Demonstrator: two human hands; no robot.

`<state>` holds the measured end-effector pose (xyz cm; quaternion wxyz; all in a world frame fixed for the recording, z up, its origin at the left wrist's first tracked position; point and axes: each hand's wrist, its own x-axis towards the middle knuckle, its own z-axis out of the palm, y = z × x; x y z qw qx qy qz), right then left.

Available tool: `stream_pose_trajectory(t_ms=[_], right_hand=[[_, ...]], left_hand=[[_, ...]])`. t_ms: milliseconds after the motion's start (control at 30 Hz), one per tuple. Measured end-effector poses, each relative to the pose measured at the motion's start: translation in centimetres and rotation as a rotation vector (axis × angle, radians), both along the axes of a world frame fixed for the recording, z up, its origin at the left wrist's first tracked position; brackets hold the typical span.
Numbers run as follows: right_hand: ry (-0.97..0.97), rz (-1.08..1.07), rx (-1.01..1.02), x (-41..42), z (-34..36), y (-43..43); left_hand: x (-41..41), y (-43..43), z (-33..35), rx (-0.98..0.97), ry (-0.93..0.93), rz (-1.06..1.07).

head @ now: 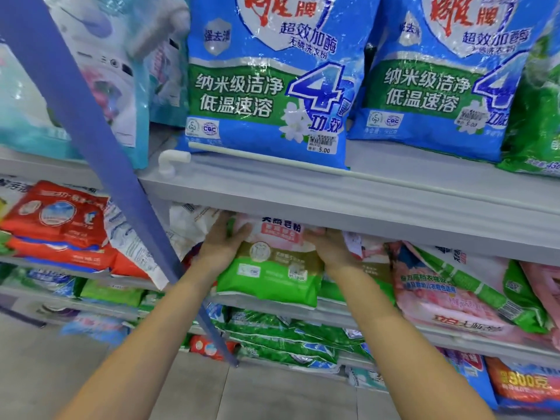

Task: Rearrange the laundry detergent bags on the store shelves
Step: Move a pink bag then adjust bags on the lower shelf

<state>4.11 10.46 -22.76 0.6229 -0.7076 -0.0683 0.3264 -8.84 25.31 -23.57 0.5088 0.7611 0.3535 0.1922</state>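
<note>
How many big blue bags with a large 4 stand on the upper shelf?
2. One blue bag stands mid-frame on the upper shelf; the other blue bag stands to its right, beside a green bag. More may hide behind.

Under the grey metal shelf board (348, 204): low slot, mouth filled by a pink-and-green plastic detergent bag (272, 268). Left of board: slanted blue metal post (100, 140) crosses. Board's front strip bare.
</note>
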Motion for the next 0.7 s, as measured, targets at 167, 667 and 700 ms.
stream_pose_trajectory(t_ms=[167, 667, 700], right_hand=[[-0.389, -0.013, -0.125, 1.8, -0.9, -0.8], [-0.865, 0.319, -0.49, 0.8, -1.2, 2.0], [-0.958, 0.342, -0.49, -0.1, -1.3, 2.1]], left_hand=[[3.6, -0.4, 0.1, 0.129, 0.087, 0.035], [2.1, -1.5, 1.0, 0.771, 0.27, -0.07], [1.5, -2.1, 0.6, 0.782, 0.203, -0.142]])
